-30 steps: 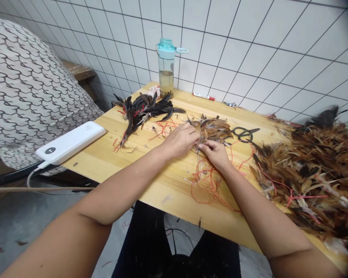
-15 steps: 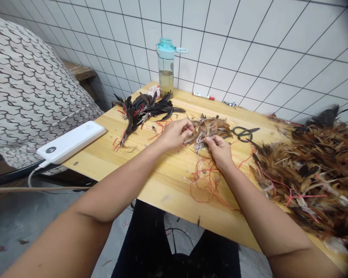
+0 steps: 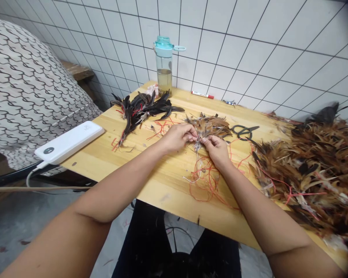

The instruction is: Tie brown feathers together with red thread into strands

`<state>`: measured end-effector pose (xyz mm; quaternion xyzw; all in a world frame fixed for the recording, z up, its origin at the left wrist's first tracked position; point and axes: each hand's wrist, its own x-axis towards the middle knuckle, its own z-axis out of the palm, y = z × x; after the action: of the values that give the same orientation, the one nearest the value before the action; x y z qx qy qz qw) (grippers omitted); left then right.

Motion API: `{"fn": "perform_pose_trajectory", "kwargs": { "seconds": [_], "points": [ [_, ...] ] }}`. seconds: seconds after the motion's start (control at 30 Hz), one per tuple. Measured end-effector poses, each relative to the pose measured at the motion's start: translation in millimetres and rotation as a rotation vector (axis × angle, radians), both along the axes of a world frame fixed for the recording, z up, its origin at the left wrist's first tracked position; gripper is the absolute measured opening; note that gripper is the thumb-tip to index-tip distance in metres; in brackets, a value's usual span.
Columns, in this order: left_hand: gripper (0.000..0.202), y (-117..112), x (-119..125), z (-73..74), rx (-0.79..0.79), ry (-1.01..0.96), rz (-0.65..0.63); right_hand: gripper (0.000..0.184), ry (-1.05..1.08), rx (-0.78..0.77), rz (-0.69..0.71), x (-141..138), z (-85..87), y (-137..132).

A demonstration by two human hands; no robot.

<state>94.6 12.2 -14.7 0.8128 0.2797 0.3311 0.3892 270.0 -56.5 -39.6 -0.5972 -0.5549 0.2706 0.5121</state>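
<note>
My left hand (image 3: 178, 136) and my right hand (image 3: 216, 148) meet over the middle of the wooden table (image 3: 150, 170). Both are pinched closed on the quill ends of a small bunch of brown feathers (image 3: 210, 125), whose tips fan away toward the wall. Loose red thread (image 3: 204, 181) lies in loops on the wood just below my right wrist. A pile of black feathers (image 3: 142, 108) lies to the left of my hands. A large heap of brown feathers (image 3: 313, 170) covers the table's right side.
Black scissors (image 3: 243, 131) lie just right of the held bunch. A water bottle with a teal lid (image 3: 164, 67) stands at the back by the tiled wall, a red marker (image 3: 202, 94) beside it. A white power bank (image 3: 69, 142) sits on the table's left corner.
My hands have drawn closer together on the brown feather bunch, the left moving right and slightly down. Other things lie as before.
</note>
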Motion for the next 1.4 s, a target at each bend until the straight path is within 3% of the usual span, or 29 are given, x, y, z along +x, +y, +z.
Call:
{"fn": "perform_pose_trajectory", "kwargs": {
  "seconds": [0.17,0.27,0.4,0.47,0.53,0.67,0.73,0.8,0.9,1.0,1.13,1.23,1.4],
  "points": [
    [0.013,-0.8,-0.9,3.3,0.249,0.143,0.061,0.034,-0.023,-0.005,-0.004,-0.3,-0.6,-0.2],
    [0.012,1.2,-5.6,8.0,0.348,0.21,-0.014,0.034,-0.024,0.006,-0.012,0.5,-2.9,0.6],
    [0.017,10.9,-20.7,15.9,0.318,0.406,-0.216,0.035,0.003,0.01,-0.036,1.7,-5.2,1.5],
    [0.019,17.1,-30.3,18.8,0.296,0.498,-0.207,0.035,0.012,0.008,-0.038,2.1,-5.5,1.9],
    [0.018,22.5,-40.0,20.7,0.346,0.584,-0.042,0.035,0.017,0.01,-0.033,2.5,-5.7,2.2],
    [0.02,28.3,-55.2,23.1,0.465,0.775,0.432,0.034,0.01,0.017,-0.037,4.0,-7.2,3.3],
    [0.025,29.0,-57.7,23.1,0.471,0.792,0.567,0.032,0.003,0.028,-0.045,5.0,-8.2,3.7],
    [0.031,28.4,-55.9,22.0,0.482,0.733,0.609,0.031,0.0,0.036,-0.05,5.7,-8.7,3.8],
    [0.032,25.6,-49.8,19.9,0.52,0.662,0.536,0.031,-0.005,0.037,-0.054,5.8,-8.0,3.5],
    [0.022,23.9,-48.0,21.3,0.511,0.711,0.508,0.03,-0.008,0.033,-0.059,5.9,-7.6,3.4],
    [0.011,27.5,-55.2,27.5,0.318,0.873,0.547,0.03,0.018,0.032,-0.044,7.7,-10.8,4.6],
    [0.021,32.1,-60.2,27.2,0.226,0.957,0.421,0.031,0.007,0.04,-0.031,9.5,-14.2,5.9],
    [0.029,34.4,-60.7,20.9,0.287,1.005,0.25,0.031,-0.048,0.038,-0.053,9.1,-13.1,5.3]
  ]
}}
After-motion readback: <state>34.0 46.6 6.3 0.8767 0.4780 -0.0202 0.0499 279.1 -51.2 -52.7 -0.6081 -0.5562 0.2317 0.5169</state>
